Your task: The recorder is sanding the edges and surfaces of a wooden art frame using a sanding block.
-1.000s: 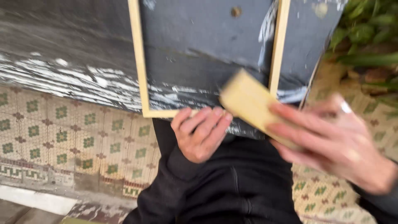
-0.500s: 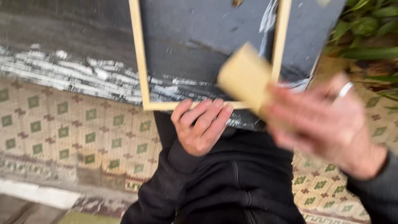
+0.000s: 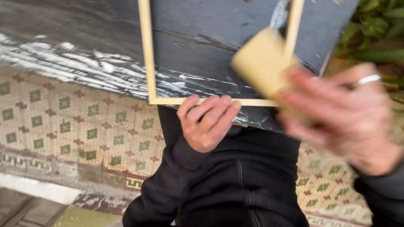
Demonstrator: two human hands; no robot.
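Since a second ago my right hand [image 3: 345, 122] has carried the pale yellow rectangular block [image 3: 263, 61] up and to the right, so it now sits over the right rail of the thin pale wooden frame [image 3: 147, 54], where before it was lower, near the bottom rail. My right fingers are curled tight around the near end of the block; motion blurs the hand, and a silver ring [image 3: 367, 80] shows on one finger. My left hand [image 3: 208, 122] has stayed put, fingers hooked over the frame's bottom rail and closed on it, pinning it to the dark grey board [image 3: 219, 29] beneath.

As I judge it, the rubbing of the frame is mid-way: the wood looks evenly pale, and I cannot tell which rails are finished and which remain. Only the bottom rail and both side rails are in view; the far part is cut off.

The board is scuffed with white streaks [image 3: 84, 63] along its near left edge. My black sleeves and jacket [image 3: 235, 180] fill the near middle. Below lies a floor of small cream tiles with green and brown motifs [image 3: 63, 126], and green leafy plants [image 3: 378, 33] stand far right.
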